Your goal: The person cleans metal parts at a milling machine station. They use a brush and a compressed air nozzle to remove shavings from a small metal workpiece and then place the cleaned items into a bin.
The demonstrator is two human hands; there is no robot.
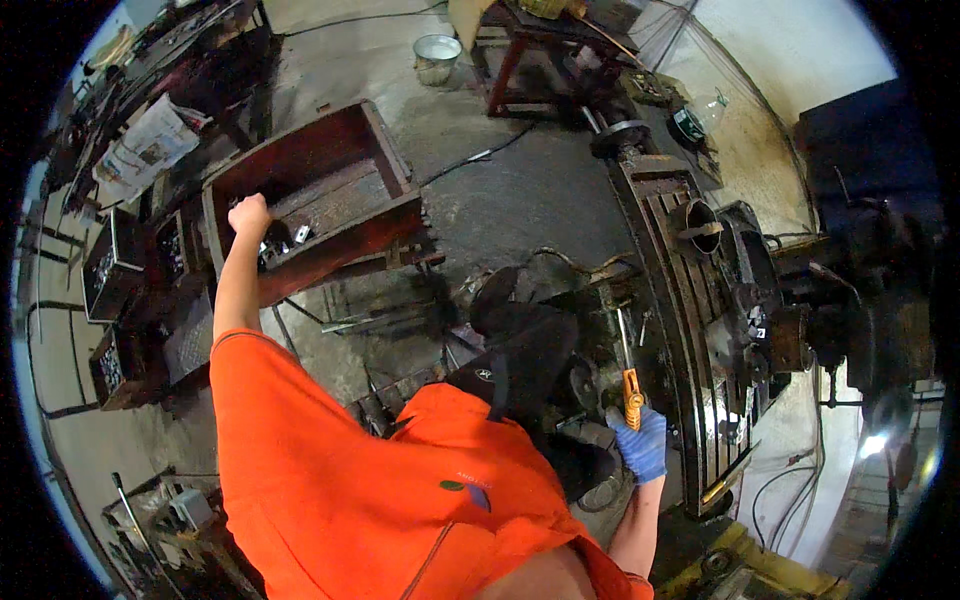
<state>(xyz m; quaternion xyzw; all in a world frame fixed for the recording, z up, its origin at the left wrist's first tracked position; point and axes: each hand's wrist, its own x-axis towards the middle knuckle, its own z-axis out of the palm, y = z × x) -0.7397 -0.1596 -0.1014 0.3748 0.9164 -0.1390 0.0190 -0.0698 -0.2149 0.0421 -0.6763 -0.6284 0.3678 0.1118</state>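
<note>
My left arm reaches out over a reddish-brown open metal box (385,225), and my bare left hand (250,214) is above its left end. The fingers look curled closed; whatever they hold, if anything, cannot be made out. Small metal parts (302,234) lie in the box close to that hand. In a blue glove, my right hand (640,446) grips an orange-handled tool (632,400) with a long, thin metal shaft pointing away from me. It is low on the right, beside the long slotted machine table (690,330).
Crates of small parts (112,262) stand left of the box. Further off are a metal bucket (437,60) and a dark red stand (508,75). A short round tube (703,232) sits on the machine table. Cables (790,500) hang at the right.
</note>
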